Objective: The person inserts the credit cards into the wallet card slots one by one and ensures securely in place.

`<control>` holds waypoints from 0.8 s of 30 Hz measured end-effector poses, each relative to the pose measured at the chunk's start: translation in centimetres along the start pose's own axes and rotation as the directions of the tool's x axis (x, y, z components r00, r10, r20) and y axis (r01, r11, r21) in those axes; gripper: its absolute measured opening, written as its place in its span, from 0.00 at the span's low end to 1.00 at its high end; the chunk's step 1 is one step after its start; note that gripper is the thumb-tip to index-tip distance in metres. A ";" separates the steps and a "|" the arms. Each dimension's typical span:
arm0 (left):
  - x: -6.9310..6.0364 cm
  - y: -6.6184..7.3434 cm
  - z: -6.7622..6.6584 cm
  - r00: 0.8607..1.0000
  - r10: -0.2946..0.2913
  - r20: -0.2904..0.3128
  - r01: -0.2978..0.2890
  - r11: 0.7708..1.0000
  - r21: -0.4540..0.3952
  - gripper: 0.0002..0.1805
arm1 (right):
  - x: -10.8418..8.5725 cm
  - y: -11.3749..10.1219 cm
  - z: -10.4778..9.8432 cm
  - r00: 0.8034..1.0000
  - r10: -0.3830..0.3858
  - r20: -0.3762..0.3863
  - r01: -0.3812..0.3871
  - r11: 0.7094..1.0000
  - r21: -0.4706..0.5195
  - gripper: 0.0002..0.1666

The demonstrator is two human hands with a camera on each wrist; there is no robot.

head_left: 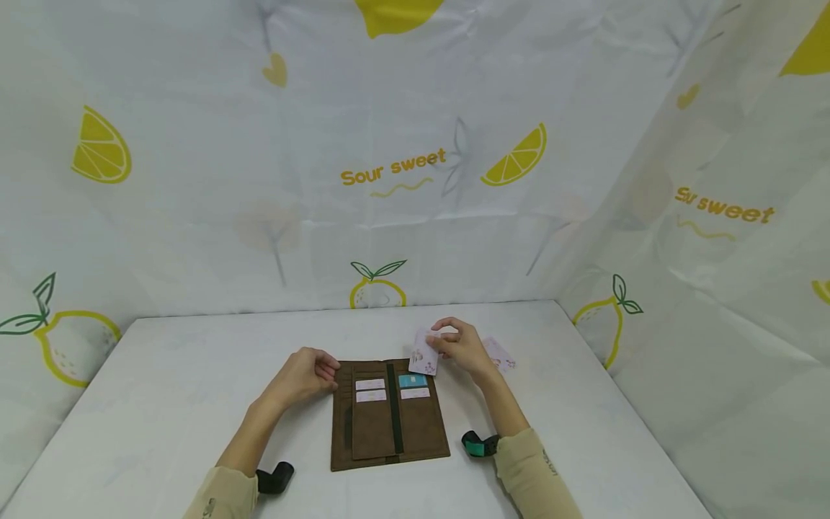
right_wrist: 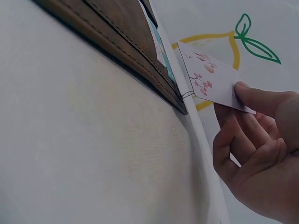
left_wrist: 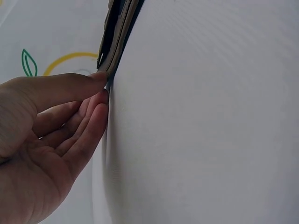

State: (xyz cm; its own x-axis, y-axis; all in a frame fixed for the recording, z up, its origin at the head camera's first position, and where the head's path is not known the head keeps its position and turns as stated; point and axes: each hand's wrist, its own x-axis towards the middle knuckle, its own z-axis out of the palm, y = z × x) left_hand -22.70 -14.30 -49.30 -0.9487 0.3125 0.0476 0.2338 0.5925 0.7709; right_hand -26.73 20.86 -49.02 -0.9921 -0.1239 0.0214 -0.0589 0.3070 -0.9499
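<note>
A brown wallet (head_left: 373, 429) lies spread open on the white table, with cards in its slots on both halves. At its left edge is my left hand (head_left: 305, 376); the left wrist view shows the thumb and fingertips gripping the wallet edge (left_wrist: 112, 51). My right hand (head_left: 462, 347) pinches a pale card with a pink flower print (head_left: 421, 355) between thumb and fingers. Held tilted, the card (right_wrist: 212, 79) is near the wallet's upper right corner. Two pale cards (head_left: 371, 396) sit in the left slots; a blue card (head_left: 412, 380) tops a pale one on the right.
Another pale printed card (head_left: 499, 353) lies on the table behind my right hand. Black wrist devices (head_left: 275, 478) are on both wrists. The white table (head_left: 194, 404) meets a lemon-print cloth (head_left: 311, 245) at its back edge and right side.
</note>
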 end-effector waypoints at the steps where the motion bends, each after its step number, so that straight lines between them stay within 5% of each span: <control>1: -0.1 0.1 0.0 1.000 0.001 0.006 -0.001 1.000 0.000 0.13 | 0.0 0.0 0.1 1.000 -0.005 0.001 0.005 1.000 -0.003 0.20; 15: -0.2 0.0 -0.1 0.999 0.006 0.051 -0.005 1.000 -0.023 0.13 | 0.4 0.4 1.4 0.996 -0.085 0.029 0.085 0.996 -0.010 0.17; 24: -0.2 -0.2 -0.3 0.997 0.027 0.069 -0.024 0.999 -0.036 0.14 | 0.4 0.3 1.9 0.996 -0.071 0.047 0.072 0.997 -0.024 0.16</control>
State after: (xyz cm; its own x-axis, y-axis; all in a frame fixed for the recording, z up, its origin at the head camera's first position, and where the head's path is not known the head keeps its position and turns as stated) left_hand -22.56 -14.69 -49.28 -0.9253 0.3783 0.0243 0.2489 0.5580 0.7916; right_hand -26.93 19.11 -49.89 -0.9791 -0.1895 0.0740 -0.1328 0.3200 -0.9381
